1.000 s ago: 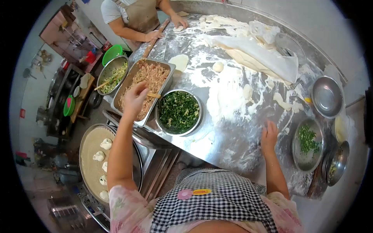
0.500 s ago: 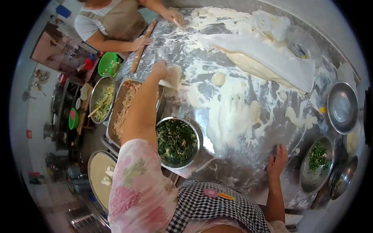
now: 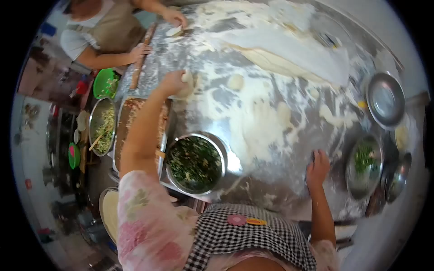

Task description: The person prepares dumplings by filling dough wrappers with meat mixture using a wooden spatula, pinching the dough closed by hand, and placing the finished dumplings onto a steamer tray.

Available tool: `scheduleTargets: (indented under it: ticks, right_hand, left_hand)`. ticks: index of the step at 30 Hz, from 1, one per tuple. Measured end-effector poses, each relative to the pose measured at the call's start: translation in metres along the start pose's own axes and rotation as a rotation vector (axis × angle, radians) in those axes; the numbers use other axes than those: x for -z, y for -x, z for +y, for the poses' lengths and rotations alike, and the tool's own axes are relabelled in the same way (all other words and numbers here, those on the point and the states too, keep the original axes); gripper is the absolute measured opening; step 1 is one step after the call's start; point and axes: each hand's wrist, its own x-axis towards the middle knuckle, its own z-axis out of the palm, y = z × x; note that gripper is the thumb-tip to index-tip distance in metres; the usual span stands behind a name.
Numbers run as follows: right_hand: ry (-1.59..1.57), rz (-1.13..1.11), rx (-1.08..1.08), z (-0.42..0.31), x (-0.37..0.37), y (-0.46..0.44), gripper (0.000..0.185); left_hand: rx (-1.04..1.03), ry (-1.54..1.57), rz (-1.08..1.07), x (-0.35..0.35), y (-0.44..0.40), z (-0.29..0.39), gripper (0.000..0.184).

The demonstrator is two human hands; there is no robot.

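Observation:
My left hand (image 3: 173,83) is closed on the edge of a pale dough wrapper (image 3: 188,89), beside the tray of pinkish filling (image 3: 128,118). Part of the wrapper is folded up at my fingertips. My right hand (image 3: 318,169) rests low on the floury table (image 3: 275,184) with its fingers curled. Something dark shows by its fingers, too small to name. Between my arms stands a metal bowl of chopped dark greens (image 3: 195,164). A dough round (image 3: 235,82) lies on the table ahead of my left hand.
Across the table, a co-worker's hand (image 3: 174,17) holds a dough piece and the other lies on a rolling pin (image 3: 143,56). Covered dough (image 3: 271,63) lies at the back. Metal bowls (image 3: 385,100) line the right edge, and a bowl of yellow-green filling (image 3: 104,126) stands left.
The view has shifted, so the table appears farther left and up. The wrapper edge has been lifted and folded at my left fingertips. The co-worker's dough piece now shows more plainly.

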Motion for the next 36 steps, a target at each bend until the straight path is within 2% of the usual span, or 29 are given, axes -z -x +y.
scheduleTargets:
  ticks: [1, 3, 5, 7, 8, 9, 11, 12, 13, 14, 18, 21, 24, 26, 27, 28, 30, 33, 35, 36]
  right_hand:
    - [-0.008, 0.005, -0.013, -0.001, 0.0, 0.0, 0.047]
    - [-0.027, 0.001, -0.027, -0.003, 0.0, 0.001, 0.048]
    - [-0.02, 0.016, -0.011, -0.005, 0.003, -0.001, 0.046]
    - [-0.029, 0.055, 0.019, -0.004, 0.005, -0.001, 0.044]
    - [-0.058, 0.073, 0.037, -0.002, 0.004, 0.0, 0.042]
    - [-0.09, 0.088, 0.054, 0.0, 0.003, 0.004, 0.041]
    - [-0.105, 0.082, 0.058, 0.003, 0.0, 0.003, 0.038]
    - [-0.112, 0.078, 0.061, 0.005, 0.0, 0.005, 0.036]
    - [-0.135, 0.071, 0.067, 0.007, -0.001, 0.006, 0.037]
    - [-0.158, 0.064, 0.076, 0.009, -0.001, 0.006, 0.038]
    - [-0.307, 0.057, 0.086, 0.01, 0.008, 0.006, 0.038]
    - [-0.461, 0.083, 0.085, 0.01, 0.013, 0.007, 0.041]
    - [-0.417, 0.041, 0.224, -0.006, 0.023, 0.018, 0.045]
    - [-0.547, -0.015, 0.291, -0.027, 0.041, 0.031, 0.042]
    - [-0.612, -0.046, 0.324, -0.038, 0.047, 0.035, 0.041]
    - [-0.739, -0.115, 0.294, -0.046, 0.047, 0.038, 0.041]
    - [-0.987, -0.264, 0.233, -0.06, 0.047, 0.039, 0.042]
    - [-1.845, -1.069, -0.154, -0.061, 0.014, 0.031, 0.041]
    - [-1.798, -1.059, -0.25, -0.097, 0.064, 0.026, 0.034]
    - [-1.833, -1.046, -0.27, -0.113, 0.087, 0.025, 0.032]
  left_hand:
    - [-0.046, 0.07, -0.062, 0.018, 0.011, 0.03, 0.039]
    - [-0.066, 0.476, -0.151, 0.036, 0.048, 0.08, 0.038]
    - [-0.07, 0.712, -0.241, 0.053, 0.096, 0.143, 0.037]
    - [-0.063, 0.871, -0.362, 0.035, 0.129, 0.183, 0.042]
    - [-0.156, 1.003, -0.383, 0.011, 0.144, 0.194, 0.042]
    - [-0.082, 0.958, -0.488, 0.008, 0.161, 0.221, 0.043]
    - [-0.149, 0.74, -0.452, -0.05, 0.183, 0.24, 0.043]
    - [-0.096, 0.798, -0.436, -0.074, 0.198, 0.247, 0.04]
    - [-0.14, 0.614, -0.385, -0.092, 0.208, 0.253, 0.037]
    - [-0.09, 0.584, -0.359, -0.107, 0.219, 0.255, 0.035]
    - [0.076, 0.489, -0.208, -0.126, 0.242, 0.263, 0.031]
    - [0.108, 0.418, -0.289, -0.124, 0.246, 0.262, 0.025]
    - [0.029, 0.4, -0.18, -0.122, 0.259, 0.271, 0.024]
    - [-0.009, 0.566, -0.13, -0.111, 0.28, 0.286, 0.022]
    - [-0.028, 0.648, -0.106, -0.105, 0.289, 0.29, 0.022]
    - [-0.035, 0.772, -0.165, -0.102, 0.295, 0.287, 0.021]
    - [-0.029, 1.024, -0.12, -0.103, 0.302, 0.282, 0.018]
    - [0.048, 1.35, -0.07, -0.075, 0.315, 0.277, 0.012]
    - [0.174, 1.659, -0.076, -0.051, 0.324, 0.275, 0.013]
    - [0.118, 1.685, 0.004, -0.049, 0.328, 0.27, 0.019]
